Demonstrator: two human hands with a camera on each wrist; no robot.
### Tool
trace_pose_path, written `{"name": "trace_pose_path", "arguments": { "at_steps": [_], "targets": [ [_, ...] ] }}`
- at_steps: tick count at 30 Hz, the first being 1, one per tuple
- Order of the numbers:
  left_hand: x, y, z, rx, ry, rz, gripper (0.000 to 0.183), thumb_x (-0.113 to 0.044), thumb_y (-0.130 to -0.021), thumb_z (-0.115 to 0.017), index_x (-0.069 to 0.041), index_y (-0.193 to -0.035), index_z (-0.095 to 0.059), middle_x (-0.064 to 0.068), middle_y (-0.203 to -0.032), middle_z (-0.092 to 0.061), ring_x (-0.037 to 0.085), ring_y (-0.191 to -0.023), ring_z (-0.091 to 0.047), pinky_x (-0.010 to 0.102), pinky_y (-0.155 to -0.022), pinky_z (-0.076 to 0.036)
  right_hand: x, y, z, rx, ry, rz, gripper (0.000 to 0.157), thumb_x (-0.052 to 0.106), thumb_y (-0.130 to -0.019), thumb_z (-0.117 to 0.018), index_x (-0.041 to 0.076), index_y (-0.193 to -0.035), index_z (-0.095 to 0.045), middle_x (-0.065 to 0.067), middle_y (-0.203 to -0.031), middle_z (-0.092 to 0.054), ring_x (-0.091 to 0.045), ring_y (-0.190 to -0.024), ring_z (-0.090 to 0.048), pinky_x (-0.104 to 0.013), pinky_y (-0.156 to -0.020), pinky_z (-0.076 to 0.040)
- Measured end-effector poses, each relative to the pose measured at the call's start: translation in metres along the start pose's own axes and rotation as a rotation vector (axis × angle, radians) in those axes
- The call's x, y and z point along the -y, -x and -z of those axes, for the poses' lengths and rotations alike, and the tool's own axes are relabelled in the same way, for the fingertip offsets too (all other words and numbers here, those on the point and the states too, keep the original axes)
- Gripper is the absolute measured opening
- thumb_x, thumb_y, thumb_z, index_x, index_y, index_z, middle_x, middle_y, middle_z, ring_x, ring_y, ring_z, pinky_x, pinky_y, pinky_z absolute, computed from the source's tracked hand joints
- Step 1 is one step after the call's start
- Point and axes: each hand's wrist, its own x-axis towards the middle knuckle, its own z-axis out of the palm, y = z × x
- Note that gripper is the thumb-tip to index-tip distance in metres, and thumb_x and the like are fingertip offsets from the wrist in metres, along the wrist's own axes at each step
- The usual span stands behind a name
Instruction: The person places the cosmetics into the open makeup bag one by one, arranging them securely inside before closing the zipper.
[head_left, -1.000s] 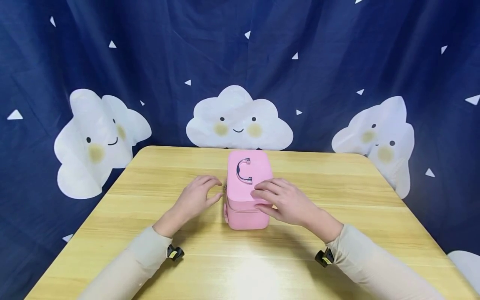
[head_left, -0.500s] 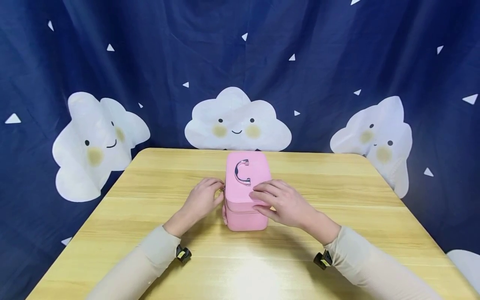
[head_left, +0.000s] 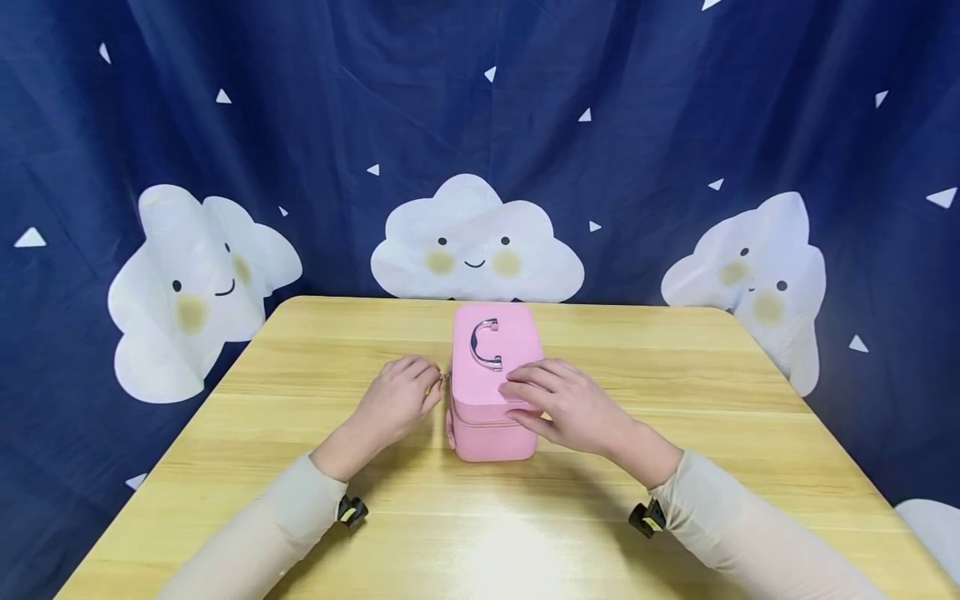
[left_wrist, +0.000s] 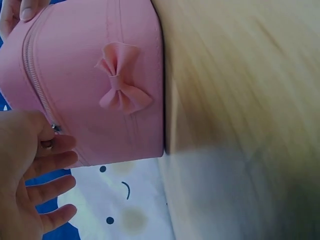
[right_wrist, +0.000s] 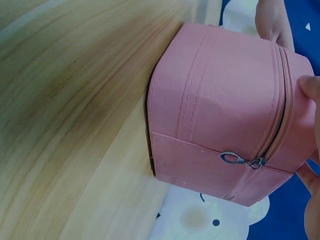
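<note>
A pink vanity case [head_left: 491, 433] with a silver top handle [head_left: 476, 343] stands upright on the table. On its left side my left hand [head_left: 393, 398] pinches a small zipper pull [left_wrist: 47, 144] between thumb and index finger. The other fingers of that hand are spread apart, as the left wrist view shows. My right hand [head_left: 573, 404] rests on the near right part of the lid, fingers on top and thumb against the side. A second zipper pull [right_wrist: 234, 158] hangs on the right side in the right wrist view. Around the near end, the zipper [left_wrist: 34, 70] looks closed.
A pink bow [left_wrist: 120, 82] decorates the near end of the case. The wooden table [head_left: 315, 333] extends around it. Behind the table hangs a dark blue curtain [head_left: 315, 108] printed with smiling clouds and small white triangles.
My left hand has reached the left side of the case and taken hold of the zipper pull, then drawn slightly back leftward. The right hand and the case have stayed in place.
</note>
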Motion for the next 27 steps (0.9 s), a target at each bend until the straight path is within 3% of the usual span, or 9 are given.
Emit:
{"name": "trace_pose_path", "arguments": {
  "at_steps": [13, 22, 27],
  "targets": [
    [-0.002, 0.000, 0.016, 0.093, -0.025, -0.081, 0.014, -0.016, -0.096, -0.060, -0.008, -0.102, -0.070, 0.006, -0.105, -0.065, 0.028, -0.104, -0.060, 0.046, -0.088, -0.050, 0.005, -0.007, 0.005, 0.062, -0.037, -0.075, 0.029, 0.028, -0.090, -0.070, 0.013, -0.114, -0.067, -0.002, -0.114, -0.064, -0.021, -0.104, -0.058, -0.037, -0.094, -0.047],
    [-0.013, 0.006, 0.030, 0.094, -0.008, -0.133, 0.009, -0.014, -0.093, -0.061, -0.010, -0.090, -0.068, 0.004, -0.095, -0.060, 0.024, -0.091, -0.056, 0.038, -0.077, -0.049, 0.006, -0.007, 0.003, 0.062, -0.040, -0.110, 0.028, 0.027, -0.089, -0.072, 0.014, -0.113, -0.066, -0.001, -0.112, -0.063, -0.020, -0.103, -0.057, -0.037, -0.095, -0.046],
    [-0.022, 0.012, 0.034, 0.085, -0.020, -0.179, 0.009, -0.016, -0.091, -0.063, -0.011, -0.085, -0.068, 0.001, -0.089, -0.062, 0.023, -0.089, -0.057, 0.038, -0.078, -0.048, 0.007, -0.006, 0.003, 0.063, -0.047, -0.113, 0.027, 0.028, -0.089, -0.071, 0.015, -0.113, -0.066, -0.001, -0.112, -0.063, -0.020, -0.102, -0.057, -0.037, -0.093, -0.046]
  ]
}}
